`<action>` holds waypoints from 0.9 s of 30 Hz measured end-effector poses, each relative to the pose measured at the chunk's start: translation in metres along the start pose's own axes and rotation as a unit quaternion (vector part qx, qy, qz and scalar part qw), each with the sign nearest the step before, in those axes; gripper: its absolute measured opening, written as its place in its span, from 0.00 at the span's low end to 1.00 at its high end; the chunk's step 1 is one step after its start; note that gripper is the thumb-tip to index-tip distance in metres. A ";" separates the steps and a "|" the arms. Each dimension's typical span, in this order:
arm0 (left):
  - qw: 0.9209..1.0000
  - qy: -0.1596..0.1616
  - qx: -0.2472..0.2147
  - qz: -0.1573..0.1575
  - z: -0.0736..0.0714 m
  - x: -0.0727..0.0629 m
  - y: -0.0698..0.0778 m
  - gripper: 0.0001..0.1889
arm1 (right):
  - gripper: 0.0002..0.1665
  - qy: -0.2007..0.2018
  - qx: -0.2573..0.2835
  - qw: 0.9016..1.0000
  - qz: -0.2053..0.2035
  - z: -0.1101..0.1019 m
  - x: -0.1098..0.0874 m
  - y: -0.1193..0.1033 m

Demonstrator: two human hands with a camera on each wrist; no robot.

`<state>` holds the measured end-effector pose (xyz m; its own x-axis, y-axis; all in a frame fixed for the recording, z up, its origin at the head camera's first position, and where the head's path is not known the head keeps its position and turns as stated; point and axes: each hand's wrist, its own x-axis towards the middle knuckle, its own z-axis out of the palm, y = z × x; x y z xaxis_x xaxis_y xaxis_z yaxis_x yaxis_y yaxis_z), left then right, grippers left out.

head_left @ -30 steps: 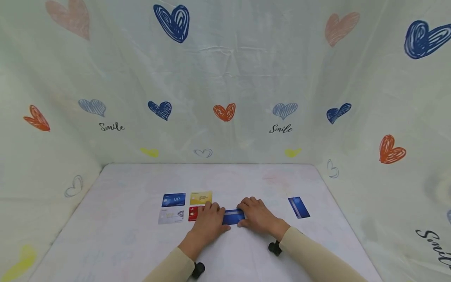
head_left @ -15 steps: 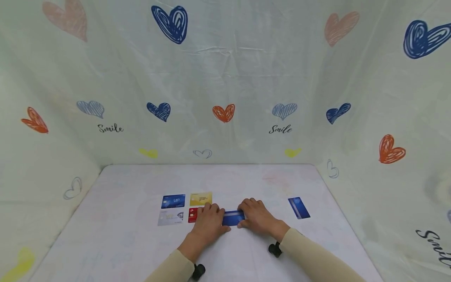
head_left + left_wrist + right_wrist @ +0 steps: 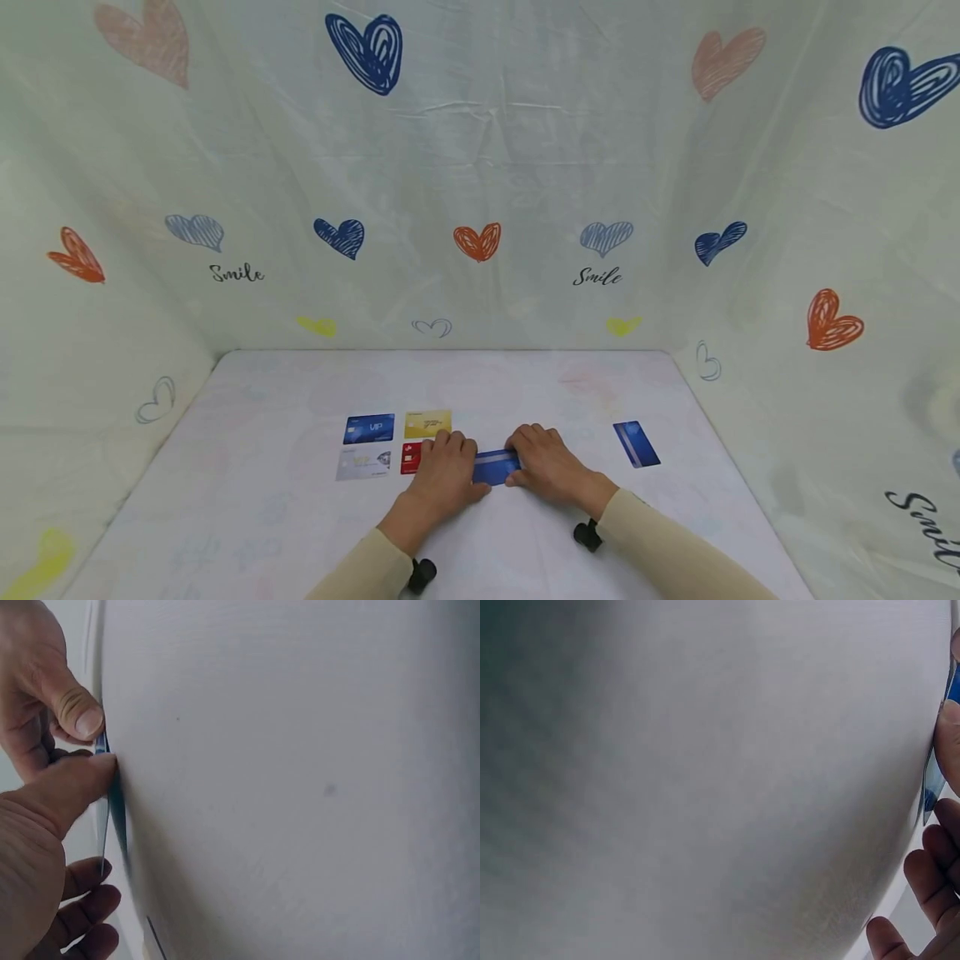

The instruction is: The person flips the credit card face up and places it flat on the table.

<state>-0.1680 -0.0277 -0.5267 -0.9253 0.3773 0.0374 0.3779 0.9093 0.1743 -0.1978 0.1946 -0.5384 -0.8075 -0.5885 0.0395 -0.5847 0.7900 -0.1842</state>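
A blue bank card [image 3: 495, 468] with a pale stripe lies lengthwise between my two hands in the head view. My left hand [image 3: 444, 473] pinches its left end, and my right hand [image 3: 549, 467] pinches the right end. Seen edge-on in the left wrist view, the card [image 3: 118, 814] has the left thumb on its near edge. The right wrist view catches the card [image 3: 934, 776] beside the right thumb, with the other fingers spread below. Just left of my left hand lies a red card [image 3: 410, 458], partly hidden by the fingers.
A yellow card [image 3: 427, 423] sits behind the red one. Farther left are a blue VIP card [image 3: 369, 428] and a silver card [image 3: 363, 462] below it. Another blue striped card [image 3: 637, 443] lies tilted at the right. Heart-printed cloth [image 3: 480, 167] walls the table.
The near edge of the card between my hands has shifted slightly toward me, and the card looks a little more tilted. Both hands stay nearly in place.
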 end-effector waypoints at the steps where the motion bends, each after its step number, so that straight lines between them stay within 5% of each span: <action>1: 1.000 0.001 0.000 0.002 0.000 0.000 0.000 0.37 | 0.29 0.001 -0.003 1.000 -0.002 0.000 0.000 0.000; 12: 0.999 0.029 0.013 0.012 0.000 0.000 -0.008 0.35 | 0.35 -0.002 -0.001 1.000 -0.002 -0.006 -0.001 -0.005; 27: 0.998 0.056 -0.008 0.032 -0.019 -0.001 -0.004 0.34 | 0.35 0.029 -0.006 0.999 -0.031 -0.005 -0.001 -0.005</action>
<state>-0.1697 -0.0352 -0.5088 -0.8975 0.4115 0.1583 0.4363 0.8809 0.1834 -0.1944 0.1924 -0.5328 -0.7728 -0.6255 0.1074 -0.6342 0.7549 -0.1670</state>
